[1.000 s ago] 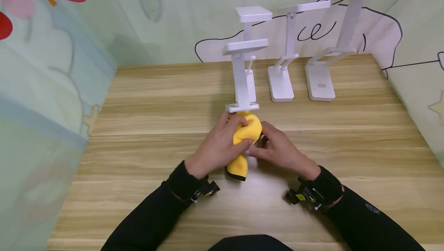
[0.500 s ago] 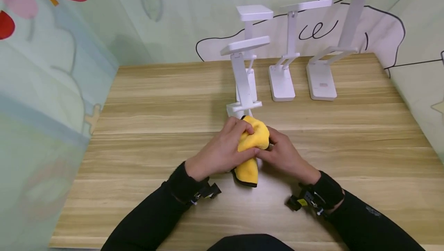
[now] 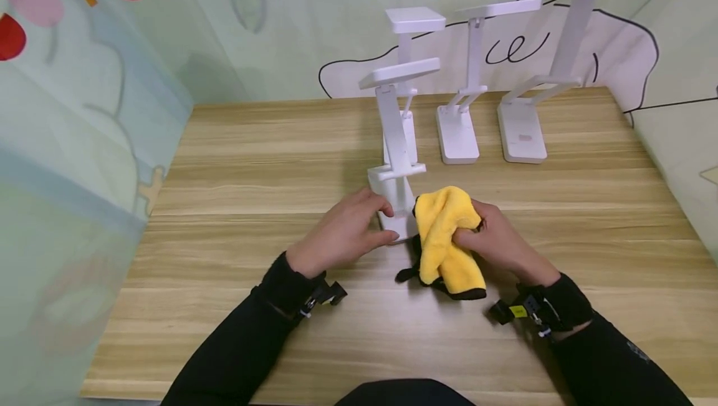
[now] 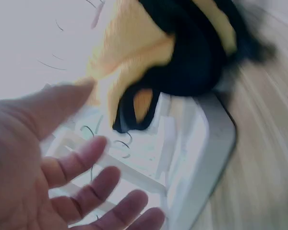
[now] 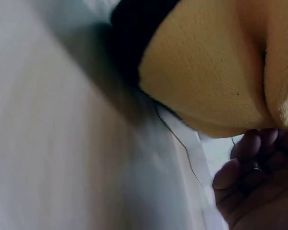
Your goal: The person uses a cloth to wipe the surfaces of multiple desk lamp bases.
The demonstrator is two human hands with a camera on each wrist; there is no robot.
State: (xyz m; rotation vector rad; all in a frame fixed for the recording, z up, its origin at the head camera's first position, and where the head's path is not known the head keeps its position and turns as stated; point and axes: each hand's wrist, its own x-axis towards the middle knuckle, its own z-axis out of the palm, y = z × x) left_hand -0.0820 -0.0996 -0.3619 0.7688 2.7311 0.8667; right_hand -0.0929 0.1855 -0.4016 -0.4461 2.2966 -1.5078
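In the head view, a yellow cloth [image 3: 449, 231] with black edging is bunched in my right hand [image 3: 499, 241], pinched between thumb and fingers. A black corner of it hangs toward the left. My left hand [image 3: 344, 228] has let its fingers spread beside the base of the nearest white desk lamp [image 3: 397, 125], thumb and fingertips overlapping that base. The left wrist view shows the left palm [image 4: 19, 172] holding nothing, with the cloth [image 4: 129, 48] beyond the thumb and the lamp's base [image 4: 216, 134] behind. Cloth fills much of the right wrist view above the curled fingers [image 5: 249, 177].
Three more white desk lamps stand along the back of the wooden table [image 3: 252, 175]: one behind the nearest lamp [image 3: 415, 21], one in the middle [image 3: 458, 138], one at the right [image 3: 523, 135]. A patterned wall [image 3: 280, 25] rises behind the table.
My left hand has let go of the cloth and drawn slightly left. My right hand has pulled the cloth rightward off the lamp, uncovering its base.
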